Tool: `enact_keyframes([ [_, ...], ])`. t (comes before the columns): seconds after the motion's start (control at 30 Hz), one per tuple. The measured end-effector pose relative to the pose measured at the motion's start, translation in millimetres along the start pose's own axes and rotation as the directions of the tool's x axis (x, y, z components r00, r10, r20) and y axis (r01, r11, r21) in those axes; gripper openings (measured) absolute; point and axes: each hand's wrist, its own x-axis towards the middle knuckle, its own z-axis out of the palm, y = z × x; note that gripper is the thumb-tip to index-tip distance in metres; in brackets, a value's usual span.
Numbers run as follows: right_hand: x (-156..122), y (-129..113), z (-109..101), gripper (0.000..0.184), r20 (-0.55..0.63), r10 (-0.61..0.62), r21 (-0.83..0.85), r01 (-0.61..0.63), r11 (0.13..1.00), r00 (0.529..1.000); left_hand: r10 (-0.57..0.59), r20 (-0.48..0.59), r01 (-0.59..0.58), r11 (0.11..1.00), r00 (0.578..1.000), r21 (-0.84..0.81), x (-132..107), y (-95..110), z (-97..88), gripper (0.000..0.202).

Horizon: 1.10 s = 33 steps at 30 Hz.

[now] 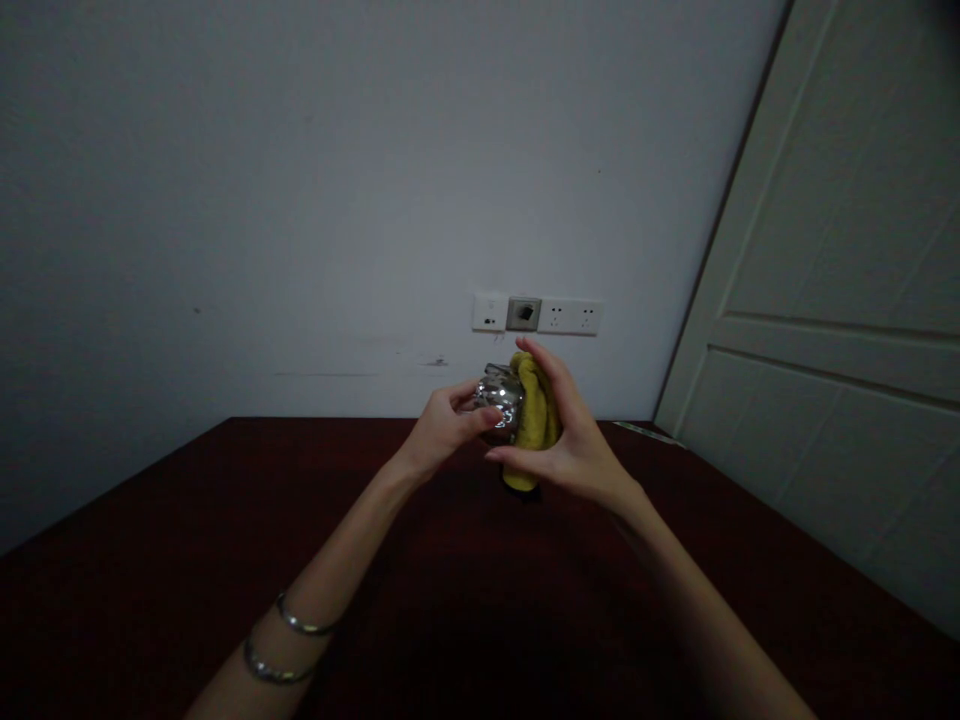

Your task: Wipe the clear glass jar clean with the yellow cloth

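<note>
Near the middle of the head view, my left hand (444,428) grips a shiny, rounded silver object (498,398) with its thumb across the front. What kind of object it is, I cannot make out. My right hand (574,440) is curved around a bunched yellow cloth (534,410), thumb below and fingers above. The cloth presses against the right side of the silver object, and one end of it hangs below my right thumb. Both hands are held above the dark red table. The palm side of my right hand is hidden by the cloth.
A dark red table (225,560) stretches to the pale wall (337,200). Sockets and switch plates (570,316) sit on the wall behind my hands. At the right stands a light panelled door (840,300). A thin flat strip (649,433) lies at the table's back right edge.
</note>
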Motion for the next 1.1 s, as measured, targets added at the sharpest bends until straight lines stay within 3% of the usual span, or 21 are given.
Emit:
enact_keyframes([
  [0.13, 1.5, 1.5, 2.6, 0.094, -0.015, -0.076, -0.071, 0.075, 0.995, 0.997, -0.053, -0.002, 0.053, 0.996, 0.999, 0.078, 0.7, 3.1, 2.0, 0.056],
  [0.27, -0.4, 8.9, 4.6, 0.092, -0.042, -0.048, -0.036, 0.047, 0.998, 0.998, -0.099, 0.025, 0.095, 0.985, 0.995, 0.147, 3.0, 0.2, -4.2, 0.059],
  [0.37, -3.4, 15.5, 8.1, 0.089, -0.065, 0.039, 0.033, -0.037, 0.999, 0.997, -0.160, 0.154, 0.125, 0.968, 0.975, 0.216, 4.2, -4.7, -13.4, 0.065],
  [0.47, -4.5, 19.7, 12.1, 0.088, -0.095, 0.207, 0.144, -0.192, 0.971, 0.974, -0.179, 0.296, 0.115, 0.969, 0.938, 0.221, 3.9, -8.5, -20.7, 0.079],
  [0.53, -3.1, 21.0, 13.9, 0.091, -0.110, 0.339, 0.240, -0.306, 0.921, 0.934, -0.164, 0.310, 0.097, 0.971, 0.937, 0.218, 3.1, -9.7, -23.6, 0.097],
  [0.6, -0.5, 21.1, 14.6, 0.092, -0.091, 0.478, 0.344, -0.423, 0.838, 0.874, -0.160, 0.248, 0.083, 0.952, 0.955, 0.295, 2.0, -9.6, -25.7, 0.116],
  [0.73, 4.4, 17.0, 14.0, 0.092, 0.053, 0.696, 0.545, -0.604, 0.581, 0.716, -0.117, 0.118, 0.037, 0.848, 0.986, 0.529, 0.8, -6.7, -27.1, 0.134],
  [0.8, 5.4, 13.5, 14.0, 0.091, 0.128, 0.737, 0.598, -0.645, 0.477, 0.663, -0.093, 0.106, 0.015, 0.818, 0.990, 0.575, 1.1, -5.6, -25.9, 0.133],
  [0.9, 5.6, 10.6, 15.8, 0.088, 0.180, 0.741, 0.619, -0.660, 0.427, 0.647, -0.072, 0.119, -0.004, 0.841, 0.990, 0.542, 1.8, -5.5, -22.9, 0.123],
  [1.03, 3.8, 15.7, 18.6, 0.084, 0.117, 0.731, 0.595, -0.636, 0.491, 0.673, -0.029, 0.172, -0.064, 0.856, 0.985, 0.513, 1.6, -4.1, -19.0, 0.089],
  [1.1, 1.7, 20.8, 18.3, 0.082, 0.101, 0.698, 0.547, -0.626, 0.556, 0.709, -0.018, 0.171, -0.072, 0.860, 0.985, 0.506, 0.8, -2.0, -17.0, 0.075],
])
